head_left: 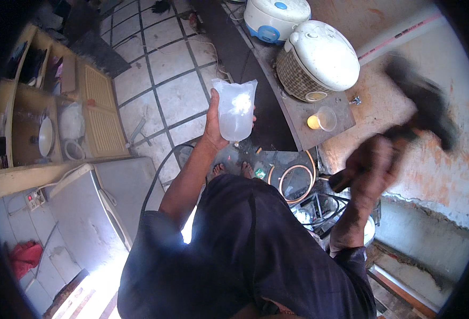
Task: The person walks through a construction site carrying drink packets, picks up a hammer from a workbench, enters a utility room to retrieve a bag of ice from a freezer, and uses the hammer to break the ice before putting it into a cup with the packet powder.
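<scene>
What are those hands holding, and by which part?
The left hand holds a whitish plastic bag around its sides; the right hand grips a hammer by its handle.

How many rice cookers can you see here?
2: a white-and-blue cooker at the top edge, and a patterned cooker just nearer the person, both on the table. Others may be hidden.

I count two rice cookers (pixel 318 61) and one cup (pixel 327 118) on the far desk (pixel 304 130), one hammer (pixel 426 103) at right, one bag (pixel 233 119), two feet (pixel 246 170).
</scene>
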Demonstrator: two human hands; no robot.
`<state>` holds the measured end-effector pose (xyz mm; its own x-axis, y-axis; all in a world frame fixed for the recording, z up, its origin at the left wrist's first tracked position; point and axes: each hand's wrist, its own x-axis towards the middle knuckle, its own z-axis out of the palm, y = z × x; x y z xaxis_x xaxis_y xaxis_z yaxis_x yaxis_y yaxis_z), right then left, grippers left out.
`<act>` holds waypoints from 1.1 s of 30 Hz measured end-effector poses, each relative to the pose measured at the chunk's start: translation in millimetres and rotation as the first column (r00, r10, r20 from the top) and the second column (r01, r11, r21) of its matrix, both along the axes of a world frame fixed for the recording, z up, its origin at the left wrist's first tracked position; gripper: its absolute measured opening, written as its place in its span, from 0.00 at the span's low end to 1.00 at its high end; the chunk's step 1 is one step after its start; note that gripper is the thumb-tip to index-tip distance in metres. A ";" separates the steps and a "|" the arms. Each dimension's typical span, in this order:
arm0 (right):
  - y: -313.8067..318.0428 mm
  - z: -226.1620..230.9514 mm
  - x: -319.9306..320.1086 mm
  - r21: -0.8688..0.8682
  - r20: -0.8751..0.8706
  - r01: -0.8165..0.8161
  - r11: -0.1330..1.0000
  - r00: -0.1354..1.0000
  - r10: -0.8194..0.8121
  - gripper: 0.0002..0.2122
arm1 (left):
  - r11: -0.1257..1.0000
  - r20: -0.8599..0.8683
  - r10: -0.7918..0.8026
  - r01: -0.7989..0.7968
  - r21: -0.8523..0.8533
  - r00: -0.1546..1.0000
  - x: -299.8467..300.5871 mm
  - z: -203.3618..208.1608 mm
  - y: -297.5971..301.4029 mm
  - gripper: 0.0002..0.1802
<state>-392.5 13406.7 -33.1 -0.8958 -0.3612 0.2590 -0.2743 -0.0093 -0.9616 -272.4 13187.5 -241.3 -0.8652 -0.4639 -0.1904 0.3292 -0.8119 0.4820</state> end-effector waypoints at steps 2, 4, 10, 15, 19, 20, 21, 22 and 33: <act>6.4 18.3 -2.1 -0.273 0.056 -0.049 0.961 0.996 0.066 0.16 | 1.000 -0.009 0.029 -0.029 -0.009 1.000 -2.6 5.2 -5.4 0.49; 24.4 -41.7 -8.6 0.017 -0.353 -0.153 0.988 0.924 0.149 0.15 | 0.999 -0.021 0.018 -0.018 -0.028 1.000 -7.9 17.4 -7.7 0.48; -8.4 -108.3 23.7 0.559 0.203 -0.492 0.668 0.862 0.465 0.16 | 0.990 0.128 0.105 -0.116 0.082 0.986 -15.1 4.0 22.7 0.44; -8.3 -40.6 15.2 0.481 0.334 -0.473 0.738 0.877 0.345 0.16 | 0.998 0.080 -0.017 0.012 0.060 0.997 7.6 -14.4 21.2 0.49; 2.2 17.3 8.7 -0.047 0.077 -0.085 0.995 0.993 0.088 0.11 | 0.999 0.048 0.030 -0.031 0.031 0.998 11.9 -8.4 7.7 0.51; 1.3 30.3 8.8 -0.186 0.022 -0.024 0.982 0.999 0.029 0.17 | 0.999 0.049 0.036 -0.036 0.016 0.998 13.5 -4.4 5.7 0.51; 5.8 37.9 7.3 -0.322 0.056 -0.153 0.934 0.982 0.180 0.17 | 0.999 0.050 0.044 -0.044 0.001 0.998 14.5 -0.1 3.9 0.50; 7.4 21.4 5.0 -0.536 0.243 -0.236 0.811 0.877 0.415 0.13 | 0.999 0.036 0.045 -0.045 -0.011 0.998 12.0 3.6 2.2 0.50; 0.6 -84.1 15.9 0.361 0.409 -0.505 0.784 0.841 0.353 0.15 | 0.997 0.120 -0.073 0.074 0.001 0.990 14.4 -7.7 20.7 0.55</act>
